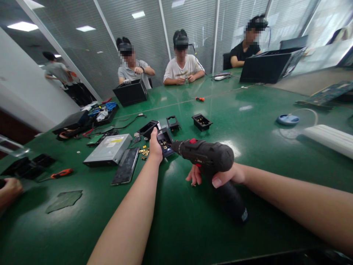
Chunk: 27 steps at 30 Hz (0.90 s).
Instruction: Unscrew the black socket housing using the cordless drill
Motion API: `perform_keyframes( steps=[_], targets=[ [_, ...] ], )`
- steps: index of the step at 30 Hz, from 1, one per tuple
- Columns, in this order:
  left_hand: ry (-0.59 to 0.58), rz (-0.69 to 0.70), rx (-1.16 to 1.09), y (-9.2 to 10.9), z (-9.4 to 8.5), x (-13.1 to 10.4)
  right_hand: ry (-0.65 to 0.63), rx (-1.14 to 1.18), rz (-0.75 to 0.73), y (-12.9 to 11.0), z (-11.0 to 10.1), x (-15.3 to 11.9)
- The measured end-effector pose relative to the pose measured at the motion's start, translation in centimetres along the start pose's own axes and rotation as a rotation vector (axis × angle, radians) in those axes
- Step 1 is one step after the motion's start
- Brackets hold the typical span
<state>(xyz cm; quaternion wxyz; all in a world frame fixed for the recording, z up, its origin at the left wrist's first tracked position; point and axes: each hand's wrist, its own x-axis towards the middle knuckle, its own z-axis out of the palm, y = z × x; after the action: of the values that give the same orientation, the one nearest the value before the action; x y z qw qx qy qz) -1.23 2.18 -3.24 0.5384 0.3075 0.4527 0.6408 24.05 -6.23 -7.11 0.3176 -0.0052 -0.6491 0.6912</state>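
My left hand [156, 146] grips a small black box [166, 144] by its left side, with brass-coloured parts showing inside. In my right hand [217, 176] is a black and red power drill [204, 152], its tip pointing left at the open box; whether the bit touches anything inside cannot be told. Brass pieces [144, 151] lie just left of the box. Beyond it are a black housing [148, 128] and a black frame [172, 123]. Another black box with brass parts [201, 122] sits farther right.
A silver disc drive [109, 149] and a dark phone-like slab [125, 166] lie left of my forearm. An orange screwdriver [61, 173] is near another person's hand [11, 189] at the left edge. Several people sit or stand beyond the green table [176, 228].
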Motion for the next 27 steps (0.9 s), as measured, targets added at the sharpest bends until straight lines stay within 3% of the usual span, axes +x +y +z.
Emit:
perform_keyframes(
  steps=[6,17,27],
  targets=[
    [-0.03,-0.009,0.021,0.0,-0.4,0.1,-0.035,-0.019,-0.022,-0.6,-0.3,-0.1],
    [-0.03,-0.005,0.026,-0.1,-0.8,0.5,-0.029,-0.014,-0.057,0.7,-0.6,-0.1],
    [-0.015,-0.011,0.034,0.0,-0.7,0.5,-0.002,-0.092,0.025,-1.3,0.6,-0.3]
  ],
)
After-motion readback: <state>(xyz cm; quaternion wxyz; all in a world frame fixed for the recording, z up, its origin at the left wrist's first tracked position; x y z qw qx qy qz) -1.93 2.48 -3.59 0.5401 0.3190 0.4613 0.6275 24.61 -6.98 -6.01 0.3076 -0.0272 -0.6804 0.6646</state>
